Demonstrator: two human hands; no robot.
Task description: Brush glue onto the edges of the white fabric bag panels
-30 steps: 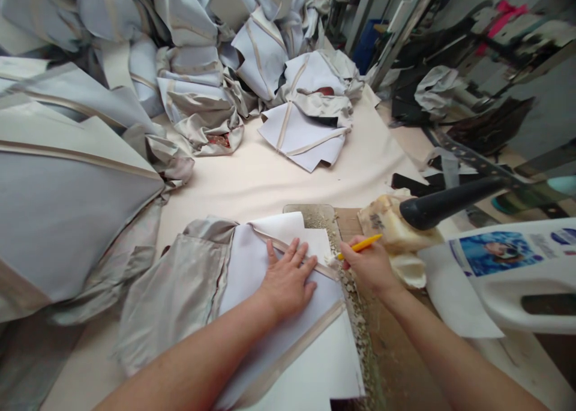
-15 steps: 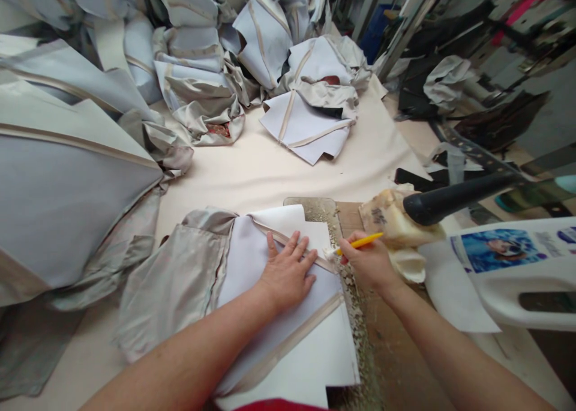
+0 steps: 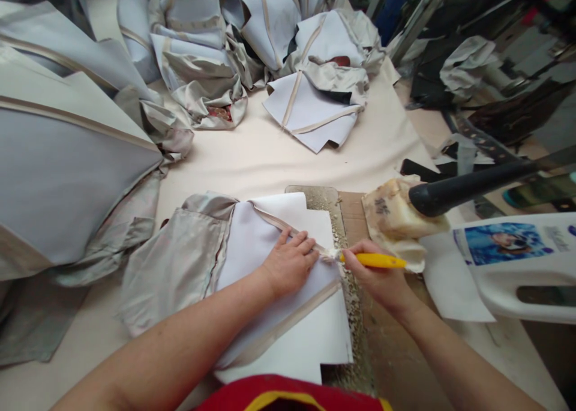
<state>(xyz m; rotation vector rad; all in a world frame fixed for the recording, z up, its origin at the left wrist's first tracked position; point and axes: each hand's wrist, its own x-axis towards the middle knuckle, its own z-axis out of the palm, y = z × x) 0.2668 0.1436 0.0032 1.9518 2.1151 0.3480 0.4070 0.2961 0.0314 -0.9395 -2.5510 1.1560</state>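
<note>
My left hand (image 3: 291, 262) presses down on a white fabric piece (image 3: 288, 315) with beige seam strips, fingers curled at the seam near its right edge. My right hand (image 3: 375, 276) grips a yellow-handled brush (image 3: 371, 260) lying almost level, its pale tip touching the seam beside my left fingertips. The piece lies partly on a glue-crusted board (image 3: 348, 291). A grey-beige fabric part (image 3: 175, 267) folds out to the left of the white piece.
Heaps of grey and white sewn pieces (image 3: 202, 57) fill the back and left of the cream table (image 3: 270, 159). A glue-stained tub (image 3: 398, 216), a black handle (image 3: 468, 186) and a white plastic jug (image 3: 517, 267) stand at the right. Clutter lies beyond the right edge.
My left fingers have curled from flat onto the seam. The brush has dropped from tilted-up to nearly level, its tip now at the seam. The view has shifted slightly downward.
</note>
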